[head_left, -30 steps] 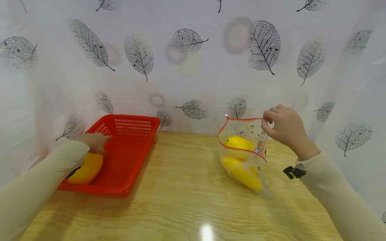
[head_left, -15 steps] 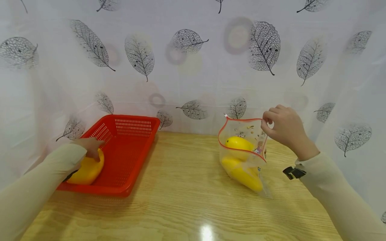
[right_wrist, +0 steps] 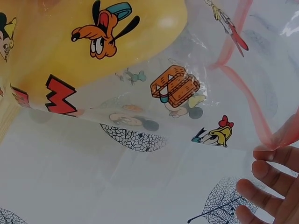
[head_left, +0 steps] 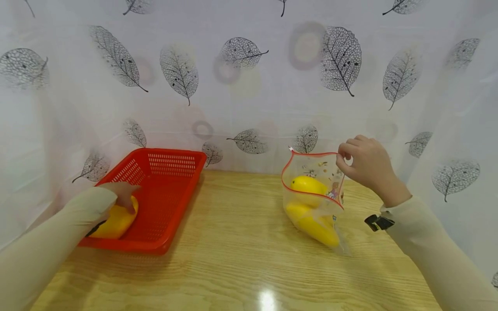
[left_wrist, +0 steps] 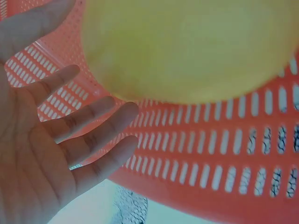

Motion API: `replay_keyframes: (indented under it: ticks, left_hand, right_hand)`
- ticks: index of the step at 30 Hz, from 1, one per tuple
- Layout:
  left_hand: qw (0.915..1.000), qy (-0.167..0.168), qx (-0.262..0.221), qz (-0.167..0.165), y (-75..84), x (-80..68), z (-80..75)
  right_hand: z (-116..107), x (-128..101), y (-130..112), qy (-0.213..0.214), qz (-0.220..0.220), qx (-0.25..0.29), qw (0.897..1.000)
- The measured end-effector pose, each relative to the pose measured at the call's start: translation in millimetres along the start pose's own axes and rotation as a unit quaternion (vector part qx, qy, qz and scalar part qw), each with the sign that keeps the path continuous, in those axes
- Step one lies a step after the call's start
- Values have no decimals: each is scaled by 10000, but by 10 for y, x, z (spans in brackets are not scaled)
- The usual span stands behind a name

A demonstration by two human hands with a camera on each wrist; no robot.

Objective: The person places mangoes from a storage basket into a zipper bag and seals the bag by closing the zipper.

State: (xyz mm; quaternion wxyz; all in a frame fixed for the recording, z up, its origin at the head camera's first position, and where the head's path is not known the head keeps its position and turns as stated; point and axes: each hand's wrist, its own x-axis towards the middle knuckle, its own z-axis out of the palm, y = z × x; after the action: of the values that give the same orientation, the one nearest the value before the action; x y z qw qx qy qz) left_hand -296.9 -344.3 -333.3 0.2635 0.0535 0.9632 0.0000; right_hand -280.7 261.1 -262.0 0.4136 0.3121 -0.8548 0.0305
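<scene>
Our hands at basket and bag

Left hand — fingers spread — rests on the yellow fruit in the red basket; right hand pinches the bag rim near the bench's far right edge.

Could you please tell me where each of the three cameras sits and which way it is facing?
Head: worn on the head, looking forward and down at the table; shows both sleeved arms, the left hand on a yellow fruit in the red basket, the right hand pinching the clear bag.
Left wrist: looks along the open palm at the fruit and basket wall; shows fingers.
Right wrist: looks up at the bag; shows fingertips.
Shared: head and left wrist both show fruit and basket.
</scene>
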Motion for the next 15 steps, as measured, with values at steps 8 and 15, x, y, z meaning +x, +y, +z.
replay_keyframes:
  ticks: [8, 15]
  left_hand:
    - [9991, -216, -324, -158, 46, 52, 11]
    - [9929, -465, -1047, -323, 72, -19, 28]
  right_hand:
    - [10, -1, -1, -7, -19, 12, 10000]
    - [19, 3, 4, -13, -54, 21, 10000]
